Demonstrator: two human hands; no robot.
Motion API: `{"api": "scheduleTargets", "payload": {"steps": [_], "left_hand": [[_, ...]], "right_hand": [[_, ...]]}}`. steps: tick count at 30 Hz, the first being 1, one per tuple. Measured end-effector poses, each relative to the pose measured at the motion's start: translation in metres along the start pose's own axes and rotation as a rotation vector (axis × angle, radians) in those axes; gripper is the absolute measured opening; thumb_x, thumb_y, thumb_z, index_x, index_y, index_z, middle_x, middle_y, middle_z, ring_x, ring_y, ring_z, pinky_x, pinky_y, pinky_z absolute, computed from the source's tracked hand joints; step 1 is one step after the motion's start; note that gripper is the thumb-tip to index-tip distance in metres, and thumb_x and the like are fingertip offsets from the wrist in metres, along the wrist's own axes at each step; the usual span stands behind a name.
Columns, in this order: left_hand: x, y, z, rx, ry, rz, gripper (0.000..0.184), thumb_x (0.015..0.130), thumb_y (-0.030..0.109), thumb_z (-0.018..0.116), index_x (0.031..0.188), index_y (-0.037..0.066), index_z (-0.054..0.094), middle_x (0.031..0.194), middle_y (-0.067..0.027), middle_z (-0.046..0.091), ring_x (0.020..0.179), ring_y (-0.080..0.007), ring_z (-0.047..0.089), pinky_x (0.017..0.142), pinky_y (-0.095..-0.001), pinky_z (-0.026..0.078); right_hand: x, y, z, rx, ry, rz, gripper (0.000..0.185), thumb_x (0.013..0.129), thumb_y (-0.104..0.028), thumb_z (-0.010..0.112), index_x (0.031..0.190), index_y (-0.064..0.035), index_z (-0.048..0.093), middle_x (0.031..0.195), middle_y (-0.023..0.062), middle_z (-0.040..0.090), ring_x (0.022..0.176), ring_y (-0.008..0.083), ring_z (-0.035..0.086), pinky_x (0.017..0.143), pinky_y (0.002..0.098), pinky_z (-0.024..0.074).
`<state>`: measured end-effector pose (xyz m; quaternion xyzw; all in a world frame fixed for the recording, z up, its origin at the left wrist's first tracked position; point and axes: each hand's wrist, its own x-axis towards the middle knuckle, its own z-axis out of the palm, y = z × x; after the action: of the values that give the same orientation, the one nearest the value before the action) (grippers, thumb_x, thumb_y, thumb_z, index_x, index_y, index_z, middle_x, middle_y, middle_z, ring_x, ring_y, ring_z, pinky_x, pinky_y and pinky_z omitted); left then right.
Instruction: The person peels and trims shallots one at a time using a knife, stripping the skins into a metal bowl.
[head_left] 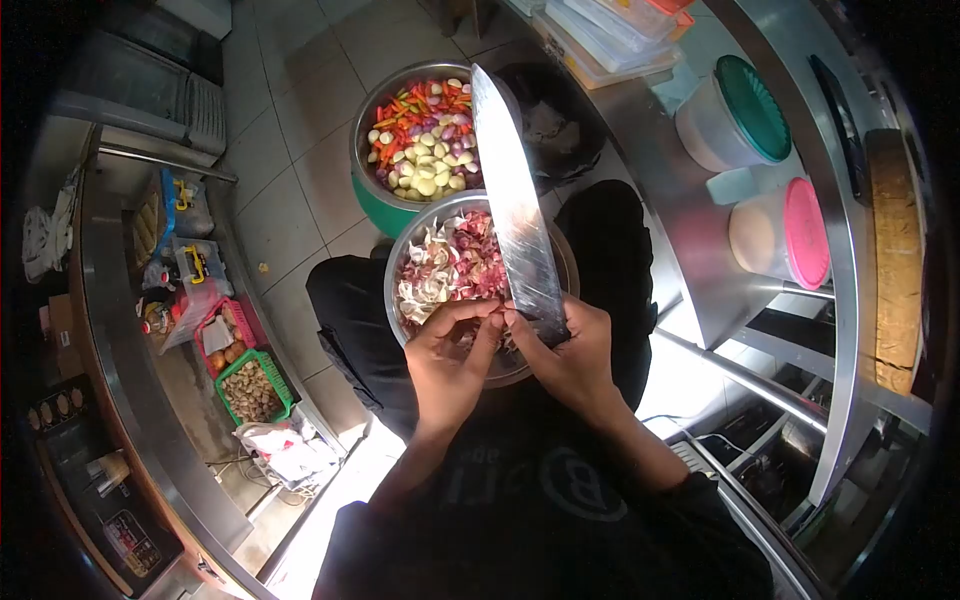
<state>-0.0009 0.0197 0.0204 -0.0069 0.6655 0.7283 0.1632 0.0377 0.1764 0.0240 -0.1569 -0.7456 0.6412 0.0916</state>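
Note:
My right hand [575, 360] is closed round a large broad-bladed knife [515, 205], its blade pointing up and away from me. My left hand [447, 362] is closed in a pinch, its thumb and fingertips meeting my right thumb. Whatever small thing lies between them is too hidden to name. Below both hands, a metal bowl [392, 290] rests between my legs, holding papery garlic skins [428, 270] and reddish shallot skins [478, 250]. Just beyond stands a metal basin [357, 150] with red chilies [410, 105], peeled garlic cloves [425, 165] and shallots; the blade overlaps its right side.
A green container [375, 207] shows under the basin. At left, a low shelf carries a green basket [285, 395], a pink basket [245, 318] and a clear box [195, 265]. At right, a steel shelf [655, 190] holds green-lidded [752, 105] and pink-lidded [806, 235] tubs. A black bag [570, 110] lies behind the knife.

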Motion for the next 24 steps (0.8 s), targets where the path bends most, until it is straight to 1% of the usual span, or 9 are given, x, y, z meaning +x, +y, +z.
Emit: {"api": "scheduleTargets", "payload": {"steps": [6, 8, 9, 11, 15, 18, 20, 23, 24], "left_hand": [[0.005, -0.004, -0.006, 0.300, -0.030, 0.246, 0.019, 0.098, -0.008, 0.074, 0.117, -0.007, 0.075, 0.114, -0.0118, 0.074, 0.108, -0.0173, 0.072, 0.098, -0.0306, 0.056], [0.007, -0.001, -0.008, 0.332, -0.069, 0.298, 0.018, 0.097, -0.008, 0.075, 0.115, -0.007, 0.077, 0.113, -0.0124, 0.074, 0.108, -0.0176, 0.072, 0.098, -0.0306, 0.056], [0.008, -0.001, -0.007, 0.332, -0.069, 0.298, 0.018, 0.097, -0.008, 0.075, 0.115, -0.007, 0.077, 0.113, -0.0124, 0.074, 0.108, -0.0176, 0.072, 0.098, -0.0306, 0.056], [0.008, -0.002, -0.006, 0.101, -0.059, 0.180, 0.017, 0.098, -0.007, 0.075, 0.113, -0.001, 0.081, 0.113, -0.0120, 0.076, 0.100, -0.0175, 0.073, 0.091, -0.0293, 0.059], [0.010, -0.007, -0.014, -0.014, -0.106, 0.134, 0.020, 0.098, -0.007, 0.074, 0.116, -0.003, 0.080, 0.112, -0.0124, 0.076, 0.101, -0.0182, 0.073, 0.091, -0.0298, 0.059], [0.012, -0.006, -0.015, -0.055, -0.115, 0.138, 0.024, 0.097, -0.009, 0.075, 0.121, -0.006, 0.076, 0.112, -0.0126, 0.076, 0.103, -0.0185, 0.074, 0.093, -0.0302, 0.059], [0.013, -0.010, -0.013, -0.147, -0.089, 0.163, 0.027, 0.096, -0.010, 0.076, 0.123, -0.008, 0.073, 0.112, -0.0126, 0.076, 0.103, -0.0193, 0.075, 0.094, -0.0310, 0.059], [0.012, -0.010, -0.011, -0.184, -0.081, 0.142, 0.028, 0.095, -0.010, 0.077, 0.122, -0.008, 0.072, 0.113, -0.0136, 0.076, 0.103, -0.0198, 0.076, 0.095, -0.0320, 0.060], [0.012, -0.010, -0.011, -0.184, -0.081, 0.142, 0.028, 0.095, -0.010, 0.077, 0.122, -0.008, 0.072, 0.113, -0.0136, 0.076, 0.103, -0.0198, 0.076, 0.095, -0.0320, 0.060]], "right_hand": [[0.005, -0.008, -0.012, -0.100, -0.052, 0.012, 0.021, 0.094, -0.015, 0.081, 0.105, 0.0027, 0.076, 0.086, 0.0155, 0.078, 0.076, 0.0151, 0.074, 0.070, 0.0310, 0.0567], [0.005, -0.010, -0.015, -0.107, -0.101, 0.020, 0.017, 0.094, -0.009, 0.083, 0.103, 0.0043, 0.077, 0.088, 0.0079, 0.079, 0.078, 0.0093, 0.071, 0.069, 0.0256, 0.0551], [0.005, -0.010, -0.015, -0.107, -0.101, 0.019, 0.017, 0.094, -0.009, 0.083, 0.103, 0.0043, 0.077, 0.088, 0.0079, 0.079, 0.078, 0.0093, 0.071, 0.069, 0.0256, 0.0551], [0.004, -0.008, -0.012, 0.012, -0.056, 0.072, 0.017, 0.094, -0.009, 0.083, 0.103, 0.0039, 0.077, 0.087, 0.0070, 0.079, 0.080, 0.0087, 0.071, 0.071, 0.0251, 0.0549], [0.005, -0.010, -0.010, 0.109, 0.006, 0.139, 0.018, 0.095, -0.010, 0.082, 0.105, 0.0036, 0.078, 0.088, 0.0063, 0.079, 0.081, 0.0081, 0.071, 0.073, 0.0255, 0.0550], [0.006, -0.004, -0.018, 0.037, -0.056, 0.203, 0.020, 0.095, -0.010, 0.083, 0.108, 0.0036, 0.077, 0.092, 0.0062, 0.079, 0.083, 0.0080, 0.071, 0.075, 0.0260, 0.0555], [0.006, 0.003, -0.019, -0.116, -0.120, -0.041, 0.022, 0.094, -0.009, 0.083, 0.110, 0.0036, 0.077, 0.097, 0.0064, 0.080, 0.086, 0.0087, 0.071, 0.078, 0.0261, 0.0560], [0.008, -0.012, -0.020, -0.074, -0.175, -0.113, 0.025, 0.092, -0.012, 0.082, 0.112, 0.0012, 0.076, 0.098, 0.0140, 0.078, 0.089, 0.0180, 0.076, 0.078, 0.0326, 0.0573], [0.007, -0.011, -0.017, -0.074, -0.175, -0.113, 0.025, 0.092, -0.012, 0.082, 0.112, 0.0012, 0.076, 0.098, 0.0140, 0.078, 0.089, 0.0180, 0.076, 0.078, 0.0326, 0.0573]]}}
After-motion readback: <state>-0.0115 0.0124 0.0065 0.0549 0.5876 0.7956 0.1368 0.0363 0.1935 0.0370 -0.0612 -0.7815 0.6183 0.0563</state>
